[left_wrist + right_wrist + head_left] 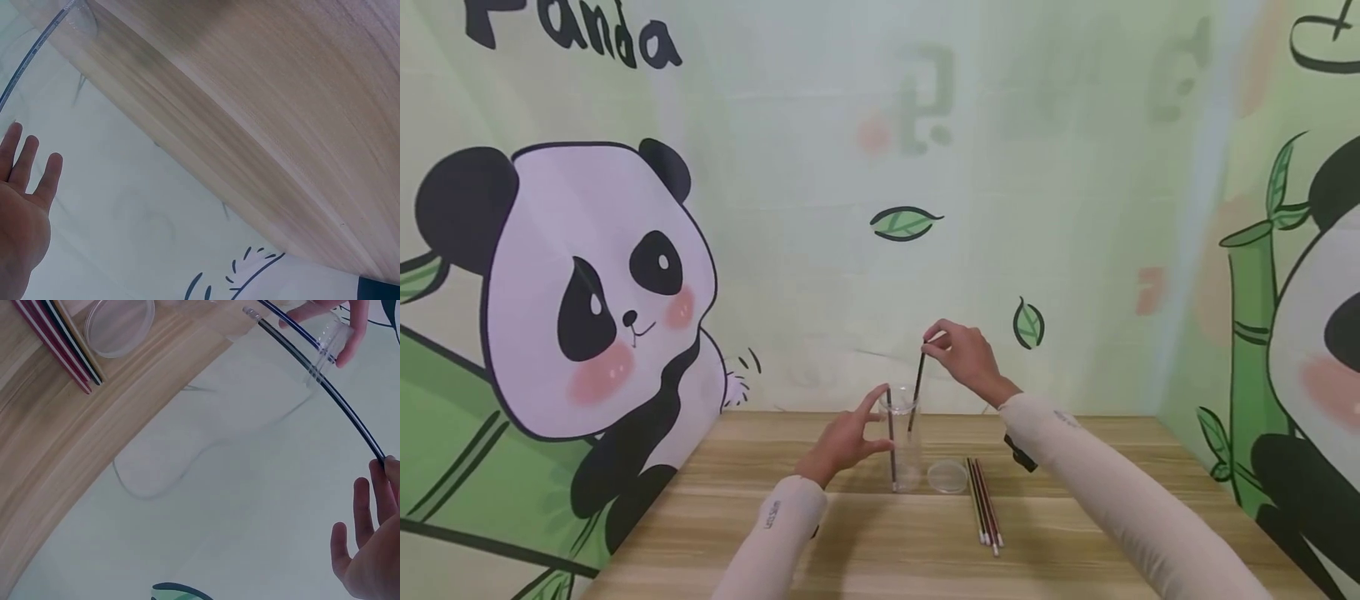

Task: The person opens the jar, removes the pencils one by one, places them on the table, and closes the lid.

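Observation:
A clear plastic jar (907, 458) stands upright on the table with one dark pencil (891, 433) leaning inside its left wall. My left hand (844, 437) is at the jar's left side, fingers extended, one fingertip up at the rim by that pencil; the left wrist view shows three straight fingers (47, 181). Thumb and fingertips of my right hand (964, 354) pinch the upper end of a second dark pencil (919, 379), held slanted over the jar. Its eraser end points down through the jar's mouth, as the right wrist view shows (252, 312).
To the right of the jar lies a round clear lid (947, 477). Beside it are several pencils (984, 504) in a bunch, their eraser ends toward me. A printed panda backdrop (820, 275) rises behind the wooden table (1075, 475).

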The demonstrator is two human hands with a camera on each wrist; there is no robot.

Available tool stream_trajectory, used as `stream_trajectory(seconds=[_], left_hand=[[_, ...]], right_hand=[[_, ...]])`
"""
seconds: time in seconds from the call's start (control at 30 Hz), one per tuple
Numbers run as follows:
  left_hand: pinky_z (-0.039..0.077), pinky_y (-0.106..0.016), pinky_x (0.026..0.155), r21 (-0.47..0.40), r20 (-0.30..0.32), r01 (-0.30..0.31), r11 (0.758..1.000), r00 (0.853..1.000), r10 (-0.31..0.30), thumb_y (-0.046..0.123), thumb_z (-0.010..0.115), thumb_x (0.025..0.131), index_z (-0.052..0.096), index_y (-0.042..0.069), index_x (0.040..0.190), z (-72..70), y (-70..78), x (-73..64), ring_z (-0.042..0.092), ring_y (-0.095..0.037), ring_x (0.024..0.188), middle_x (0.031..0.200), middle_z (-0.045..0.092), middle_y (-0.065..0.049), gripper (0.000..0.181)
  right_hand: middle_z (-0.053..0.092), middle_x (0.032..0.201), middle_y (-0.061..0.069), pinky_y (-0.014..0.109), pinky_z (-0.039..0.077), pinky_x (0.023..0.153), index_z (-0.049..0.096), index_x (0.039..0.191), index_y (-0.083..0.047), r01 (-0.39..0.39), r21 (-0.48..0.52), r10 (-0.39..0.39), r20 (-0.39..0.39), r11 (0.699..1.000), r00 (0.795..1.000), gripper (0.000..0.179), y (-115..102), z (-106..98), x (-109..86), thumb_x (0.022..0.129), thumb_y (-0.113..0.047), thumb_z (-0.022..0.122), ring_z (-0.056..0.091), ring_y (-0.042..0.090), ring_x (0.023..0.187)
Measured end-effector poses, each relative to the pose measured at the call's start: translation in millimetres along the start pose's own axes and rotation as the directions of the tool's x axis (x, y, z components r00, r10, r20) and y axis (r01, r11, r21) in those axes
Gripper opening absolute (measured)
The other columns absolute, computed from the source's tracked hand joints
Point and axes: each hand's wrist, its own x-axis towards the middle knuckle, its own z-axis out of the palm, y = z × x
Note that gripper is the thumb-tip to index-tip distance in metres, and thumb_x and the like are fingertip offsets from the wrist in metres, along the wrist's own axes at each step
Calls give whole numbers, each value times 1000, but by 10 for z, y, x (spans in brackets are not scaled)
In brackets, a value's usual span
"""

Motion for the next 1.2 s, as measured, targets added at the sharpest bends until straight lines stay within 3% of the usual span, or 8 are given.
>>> stream_trajectory(seconds=[0.47, 0.77, 1.03, 1.2], left_hand=[[46, -62, 107, 31, -27, -1, 1000, 1000, 2, 37, 83, 89, 18, 31, 165, -76, -8, -13, 62, -45, 126, 136, 67, -15, 100], [47, -63, 106, 34, -31, -23, 999, 999, 24, 29, 84, 90, 19, 26, 166, -50, -32, -30, 64, -47, 121, 135, 68, -17, 100], [43, -64, 109, 19, -16, 22, 1000, 1000, -22, 32, 83, 90, 16, 35, 165, -2, 17, -26, 60, -46, 128, 138, 66, -14, 101], [44, -63, 109, 29, -14, 18, 999, 1000, -18, 34, 84, 89, 16, 35, 166, 11, 38, -15, 61, -45, 127, 137, 67, -14, 102]], right_hand=[[79, 105, 12, 44, 56, 75, 71, 112, -8, -81, 43, 82, -33, 996, 996, 21, -9, -315, 109, 98, -23, 74, 75, 31, 99], [79, 105, 13, 46, 56, 82, 71, 111, -7, -124, 89, 130, -69, 988, 989, 20, 82, -415, 113, 98, -22, 75, 75, 30, 103], [79, 106, 16, 46, 56, 83, 71, 110, -4, -129, 122, 141, -96, 984, 985, 20, 109, -555, 44, 97, -19, 75, 75, 31, 103], [78, 107, 17, 47, 57, 85, 71, 111, -3, -126, 122, 141, -118, 985, 983, 20, 157, -612, 55, 97, -18, 75, 75, 32, 104]])
